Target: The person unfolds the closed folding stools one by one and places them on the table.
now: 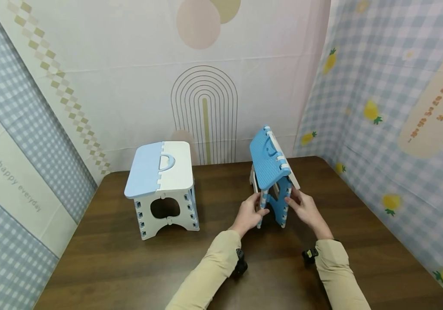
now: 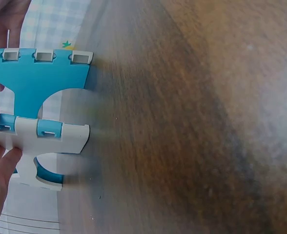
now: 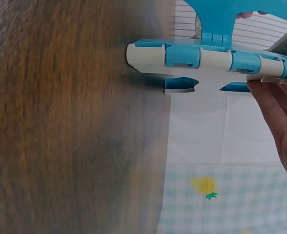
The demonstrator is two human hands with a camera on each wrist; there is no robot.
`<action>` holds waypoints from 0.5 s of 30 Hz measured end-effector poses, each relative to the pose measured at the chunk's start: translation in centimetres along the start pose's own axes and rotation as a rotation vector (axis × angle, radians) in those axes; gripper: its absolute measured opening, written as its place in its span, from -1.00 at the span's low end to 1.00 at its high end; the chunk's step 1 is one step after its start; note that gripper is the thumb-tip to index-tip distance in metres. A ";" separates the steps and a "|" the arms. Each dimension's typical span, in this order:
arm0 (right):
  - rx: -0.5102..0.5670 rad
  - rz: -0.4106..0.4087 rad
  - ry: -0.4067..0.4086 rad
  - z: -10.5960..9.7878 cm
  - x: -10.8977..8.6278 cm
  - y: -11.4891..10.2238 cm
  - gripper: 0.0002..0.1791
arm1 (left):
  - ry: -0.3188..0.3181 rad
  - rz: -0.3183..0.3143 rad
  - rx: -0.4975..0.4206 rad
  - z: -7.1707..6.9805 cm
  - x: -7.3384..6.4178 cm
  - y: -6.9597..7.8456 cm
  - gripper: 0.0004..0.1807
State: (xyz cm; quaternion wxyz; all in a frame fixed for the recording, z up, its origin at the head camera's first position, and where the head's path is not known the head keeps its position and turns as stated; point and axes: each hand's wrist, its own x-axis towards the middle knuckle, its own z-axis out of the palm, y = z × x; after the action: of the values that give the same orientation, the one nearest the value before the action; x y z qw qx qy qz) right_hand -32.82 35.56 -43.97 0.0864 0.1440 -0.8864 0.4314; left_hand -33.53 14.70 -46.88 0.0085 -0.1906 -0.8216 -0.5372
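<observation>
A blue and white folding stool [image 1: 268, 161] stands half folded on the right part of the table, its seat bent up into a ridge and its legs drawn close together. With thumb and fingers my left hand [image 1: 249, 214] pinches the left leg panel by its hinged edge. On the other side my right hand [image 1: 305, 211] grips the right leg panel, partly under the white seat half. The left wrist view shows the blue leg panel [image 2: 51, 73] and a white one below it. In the right wrist view, fingers [image 3: 275, 105] touch the hinged edge.
A second folding stool [image 1: 144, 170], light blue and white, stands fully unfolded to the left on the brown wooden table [image 1: 221, 254]. Behind the table hangs a patterned cloth [image 1: 268, 86], with checked cloth at both sides.
</observation>
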 end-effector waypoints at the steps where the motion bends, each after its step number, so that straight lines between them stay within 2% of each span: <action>1: -0.001 -0.002 0.000 0.0 0.0 0.0 -0.39 | 0.002 -0.002 -0.002 0.0 0.0 0.0 -0.53; 9: -0.009 -0.004 0.009 0.0 0.3 0.3 -0.40 | 0.053 0.026 0.020 -0.1 0.0 -0.1 -0.55; 15: -0.027 0.003 0.019 -0.1 0.3 0.8 -0.39 | 0.065 0.038 0.030 -0.1 -0.1 -0.5 -0.54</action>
State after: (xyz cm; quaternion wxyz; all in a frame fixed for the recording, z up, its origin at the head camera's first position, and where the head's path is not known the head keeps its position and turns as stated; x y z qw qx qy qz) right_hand -33.34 36.04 -44.48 0.0962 0.1374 -0.8915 0.4209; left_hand -33.59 14.43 -47.29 0.0484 -0.1884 -0.8252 -0.5303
